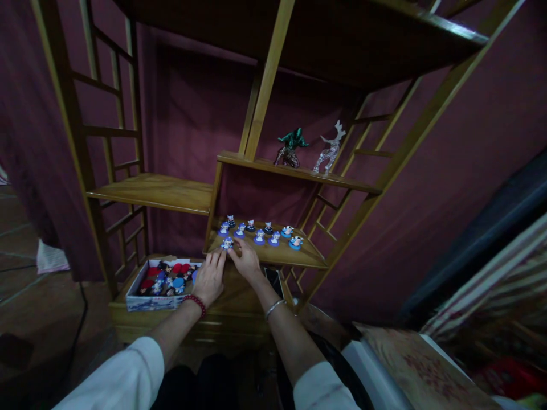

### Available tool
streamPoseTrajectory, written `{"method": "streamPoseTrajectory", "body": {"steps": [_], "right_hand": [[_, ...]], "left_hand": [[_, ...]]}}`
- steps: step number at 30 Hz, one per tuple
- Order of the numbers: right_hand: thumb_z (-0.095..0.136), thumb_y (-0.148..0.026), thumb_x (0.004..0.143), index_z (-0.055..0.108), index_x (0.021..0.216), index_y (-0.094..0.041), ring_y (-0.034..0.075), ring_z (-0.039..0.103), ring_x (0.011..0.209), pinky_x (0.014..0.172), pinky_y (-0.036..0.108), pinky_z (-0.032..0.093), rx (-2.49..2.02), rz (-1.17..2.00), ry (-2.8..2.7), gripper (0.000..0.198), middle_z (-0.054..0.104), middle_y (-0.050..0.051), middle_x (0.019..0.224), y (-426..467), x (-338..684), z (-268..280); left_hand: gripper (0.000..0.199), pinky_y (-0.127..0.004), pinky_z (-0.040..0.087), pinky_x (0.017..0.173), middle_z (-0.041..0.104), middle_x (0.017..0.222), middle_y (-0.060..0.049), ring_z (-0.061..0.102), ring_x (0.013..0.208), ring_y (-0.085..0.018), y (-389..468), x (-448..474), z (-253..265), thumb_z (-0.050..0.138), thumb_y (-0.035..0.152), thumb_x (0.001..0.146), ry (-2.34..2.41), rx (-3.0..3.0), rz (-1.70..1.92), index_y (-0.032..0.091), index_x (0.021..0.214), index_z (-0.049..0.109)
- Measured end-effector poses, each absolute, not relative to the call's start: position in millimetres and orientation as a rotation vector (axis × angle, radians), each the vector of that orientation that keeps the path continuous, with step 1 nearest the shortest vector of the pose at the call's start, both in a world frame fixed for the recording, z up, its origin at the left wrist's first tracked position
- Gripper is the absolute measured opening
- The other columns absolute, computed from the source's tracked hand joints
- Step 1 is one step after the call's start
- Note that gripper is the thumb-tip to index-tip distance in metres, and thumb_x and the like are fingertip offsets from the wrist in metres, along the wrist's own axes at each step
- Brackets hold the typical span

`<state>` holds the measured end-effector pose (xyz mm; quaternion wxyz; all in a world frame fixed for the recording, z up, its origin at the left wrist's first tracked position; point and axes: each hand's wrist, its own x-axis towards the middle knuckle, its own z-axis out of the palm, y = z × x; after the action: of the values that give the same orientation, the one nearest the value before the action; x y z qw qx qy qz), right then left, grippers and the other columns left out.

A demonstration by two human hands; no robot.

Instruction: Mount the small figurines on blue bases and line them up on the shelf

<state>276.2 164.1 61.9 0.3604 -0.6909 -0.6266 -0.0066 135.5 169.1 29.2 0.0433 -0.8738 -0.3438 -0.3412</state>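
A small purple-and-white figurine (227, 244) stands at the front left of a low wooden shelf (305, 257). My right hand (247, 262) reaches it from the right, thumb and index finger closed at its side. From the left, my left hand (211, 277) has its fingers together with the tips at the figurine's base. Behind it are more purple figurines (240, 230), black-and-white ones (250, 225) at the back, and blue-based ones (296, 242) on the right. Below my left hand, an open box (131, 296) holds several red, blue and dark figurines.
On the shelf above stand a green-and-brown figure (291, 148) and a clear deer ornament (330, 149). A wooden divider (216, 196) borders the low shelf on the left. Another wooden shelf (158, 191) sits higher on that side. A dark open container (273, 279) lies below right.
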Motion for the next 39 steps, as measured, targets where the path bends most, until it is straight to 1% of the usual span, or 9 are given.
{"method": "streamPoseTrajectory", "body": {"steps": [6, 12, 14, 19, 21, 24, 28, 33, 39], "right_hand": [[0.049, -0.033, 0.08, 0.047, 0.119, -0.021, 0.015, 0.053, 0.101, 0.088, 0.026, 0.04, -1.812, 0.063, -1.608, 0.041, 0.059, 0.004, 0.112, 173.3, 277.5, 65.0], [0.051, -0.036, 0.079, 0.055, 0.108, -0.025, 0.015, 0.053, 0.1, 0.083, 0.024, 0.041, -1.892, 0.092, -1.642, 0.031, 0.058, 0.001, 0.111, 178.5, 274.7, 72.9], [0.05, -0.036, 0.079, 0.057, 0.105, -0.024, 0.014, 0.054, 0.097, 0.082, 0.024, 0.041, -1.906, 0.092, -1.631, 0.029, 0.06, 0.001, 0.108, 179.0, 274.2, 74.0], [0.047, -0.039, 0.081, 0.056, 0.104, -0.026, 0.014, 0.056, 0.092, 0.077, 0.023, 0.041, -2.031, 0.109, -1.569, 0.028, 0.062, -0.001, 0.103, 179.1, 270.8, 74.9], [0.046, -0.04, 0.082, 0.056, 0.104, -0.028, 0.013, 0.057, 0.09, 0.076, 0.022, 0.041, -2.071, 0.134, -1.541, 0.028, 0.063, -0.002, 0.101, 180.0, 269.7, 75.7], [0.045, -0.045, 0.081, 0.056, 0.102, -0.029, 0.014, 0.058, 0.089, 0.074, 0.023, 0.042, -2.12, 0.166, -1.48, 0.029, 0.064, -0.003, 0.098, 182.6, 268.7, 77.9], [0.044, -0.046, 0.081, 0.055, 0.104, -0.031, 0.015, 0.058, 0.091, 0.073, 0.024, 0.042, -2.168, 0.161, -1.452, 0.031, 0.064, -0.003, 0.099, 186.8, 267.1, 80.6], [0.044, -0.045, 0.081, 0.055, 0.105, -0.031, 0.015, 0.058, 0.088, 0.071, 0.023, 0.042, -2.169, 0.15, -1.485, 0.029, 0.065, -0.004, 0.097, 192.3, 266.2, 80.3], [0.05, -0.042, 0.078, 0.055, 0.106, -0.032, 0.015, 0.059, 0.085, 0.072, 0.023, 0.042, -2.1, 0.184, -1.486, 0.03, 0.065, -0.004, 0.094, 195.0, 269.5, 77.8]], "left_hand": [[0.071, -0.035, 0.029, 0.101, 0.038, 0.127, -0.012, 0.027, 0.121, -0.022, 169.2, 134.0, 26.9, 0.04, -0.002, 0.06, -1.042, -2.688, -1.066, 0.008, 0.129, 0.029], [0.075, -0.037, 0.032, 0.1, 0.035, 0.132, -0.012, 0.024, 0.126, -0.022, 170.8, 133.4, 23.7, 0.038, -0.003, 0.06, -1.052, -2.711, -1.07, 0.01, 0.132, 0.024], [0.079, -0.036, 0.032, 0.1, 0.031, 0.136, -0.012, 0.019, 0.129, -0.022, 169.9, 132.3, 20.4, 0.036, -0.005, 0.058, -1.034, -2.722, -1.075, 0.01, 0.134, 0.02], [0.09, -0.035, 0.037, 0.096, 0.011, 0.145, -0.013, 0.001, 0.132, -0.022, 162.9, 128.0, 7.9, 0.032, -0.01, 0.054, -0.99, -2.711, -1.027, 0.012, 0.137, 0.008], [0.089, -0.036, 0.038, 0.095, 0.009, 0.145, -0.013, -0.003, 0.132, -0.024, 160.7, 127.0, 4.1, 0.032, -0.01, 0.054, -1.004, -2.697, -0.966, 0.012, 0.137, 0.011], [0.082, -0.039, 0.036, 0.096, 0.013, 0.144, -0.014, -0.006, 0.131, -0.026, 161.6, 126.6, 1.7, 0.033, -0.009, 0.056, -1.003, -2.684, -0.892, 0.01, 0.135, 0.02], [0.067, -0.038, 0.033, 0.099, 0.02, 0.142, -0.013, -0.005, 0.131, -0.025, 168.2, 125.4, 1.9, 0.032, -0.008, 0.064, -0.966, -2.67, -0.847, 0.007, 0.13, 0.032], [0.048, -0.039, 0.034, 0.099, 0.019, 0.143, -0.012, -0.001, 0.132, -0.025, 173.1, 125.9, -0.8, 0.035, -0.001, 0.072, -0.948, -2.67, -0.791, 0.008, 0.116, 0.049], [0.041, -0.041, 0.036, 0.096, 0.018, 0.144, -0.012, 0.001, 0.132, -0.026, 170.8, 128.2, -0.4, 0.038, 0.0, 0.073, -0.975, -2.644, -0.753, 0.008, 0.11, 0.055]]}}
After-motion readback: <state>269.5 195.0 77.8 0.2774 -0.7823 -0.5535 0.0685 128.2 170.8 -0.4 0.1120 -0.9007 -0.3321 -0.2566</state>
